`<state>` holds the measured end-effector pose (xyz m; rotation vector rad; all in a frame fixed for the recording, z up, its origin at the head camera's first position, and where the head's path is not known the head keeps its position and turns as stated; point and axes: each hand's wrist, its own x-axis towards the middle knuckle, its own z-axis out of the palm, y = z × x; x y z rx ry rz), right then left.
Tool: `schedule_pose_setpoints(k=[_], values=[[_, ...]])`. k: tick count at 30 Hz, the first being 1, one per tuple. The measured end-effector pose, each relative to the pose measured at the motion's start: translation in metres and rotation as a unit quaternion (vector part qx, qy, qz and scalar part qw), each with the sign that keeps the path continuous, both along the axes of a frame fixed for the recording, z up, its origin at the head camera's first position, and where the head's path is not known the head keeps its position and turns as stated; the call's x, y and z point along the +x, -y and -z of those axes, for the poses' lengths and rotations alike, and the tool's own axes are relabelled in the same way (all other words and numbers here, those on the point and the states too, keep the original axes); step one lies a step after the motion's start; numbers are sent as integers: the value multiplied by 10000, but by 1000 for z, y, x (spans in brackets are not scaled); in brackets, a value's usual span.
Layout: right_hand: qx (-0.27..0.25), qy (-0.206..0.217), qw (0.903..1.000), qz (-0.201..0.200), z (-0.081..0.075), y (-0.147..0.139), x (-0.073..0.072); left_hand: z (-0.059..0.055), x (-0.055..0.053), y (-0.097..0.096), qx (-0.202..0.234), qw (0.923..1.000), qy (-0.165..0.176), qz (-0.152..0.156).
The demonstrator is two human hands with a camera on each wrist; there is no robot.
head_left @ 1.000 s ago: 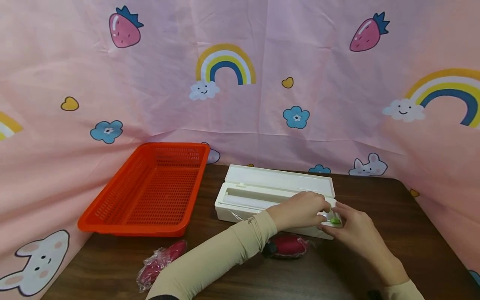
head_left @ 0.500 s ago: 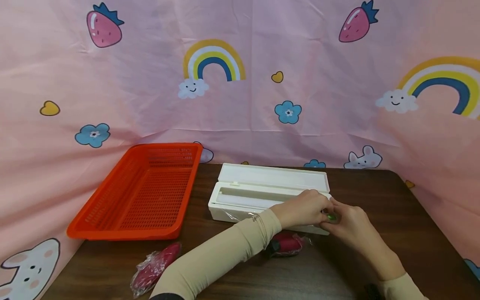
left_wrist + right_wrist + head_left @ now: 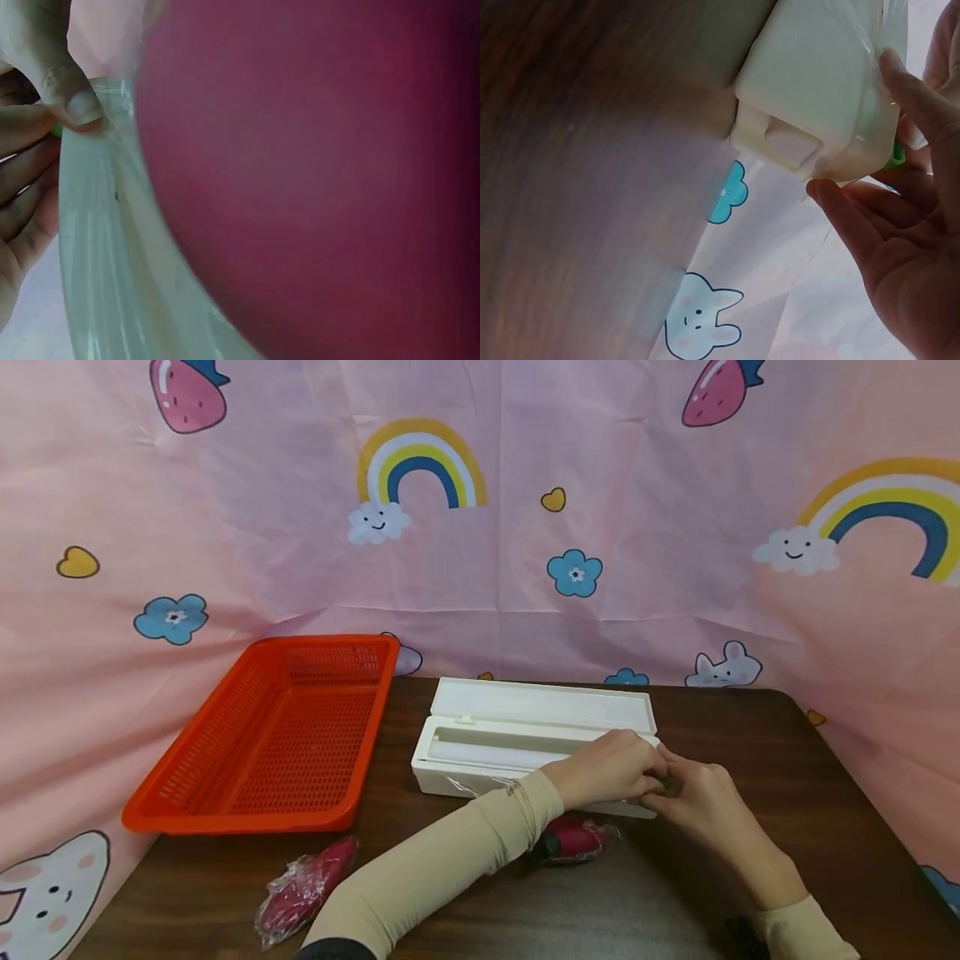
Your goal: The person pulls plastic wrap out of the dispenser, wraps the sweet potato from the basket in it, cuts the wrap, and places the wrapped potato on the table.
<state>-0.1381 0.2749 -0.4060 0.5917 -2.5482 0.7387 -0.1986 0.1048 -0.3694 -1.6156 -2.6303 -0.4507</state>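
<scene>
A white cling film dispenser (image 3: 637,710) stands on the table with its lid up and a roll (image 3: 487,756) inside. My left hand (image 3: 611,768) is at its right end, fingers curled at the green slider cutter (image 3: 896,155), which is mostly hidden. With my right hand (image 3: 705,797) I grip the same end: the thumb presses the clear film (image 3: 889,37) at the front edge, a finger touches the box's end. Under my left wrist lies a dark red oblong thing (image 3: 573,842) in clear wrap, filling much of the left wrist view.
An orange-red plastic basket (image 3: 232,823) stands at the left. Another dark red wrapped thing (image 3: 307,889) lies before it, near my left sleeve. A small dark object (image 3: 744,935) is by my right wrist. A patterned pink cloth (image 3: 502,543) hangs behind the table.
The head view has shifted a little. My fingers have closed in around the green slider cutter, which showed plainly a second ago; the dispenser stays in place.
</scene>
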Motion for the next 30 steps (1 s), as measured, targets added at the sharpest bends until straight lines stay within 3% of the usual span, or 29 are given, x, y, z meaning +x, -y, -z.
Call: schedule_pose_setpoints(k=[8,14,21,24,30], values=[[-34,-240,9996,-176,1,-1,-6,2,-4,7,70,9997,-165,191],[-30,-286,9994,-188,0,-3,-7,-2,-6,9,-215,9987,-291,363],[-9,-366,9992,-186,-1,-4,-8,-15,-8,13,-730,9970,22,254],[27,-357,9993,-129,-3,-2,-9,-19,-9,29,-819,9965,99,92],[106,49,9999,41,-4,-1,-6,-20,-8,66,-860,9958,313,-47]])
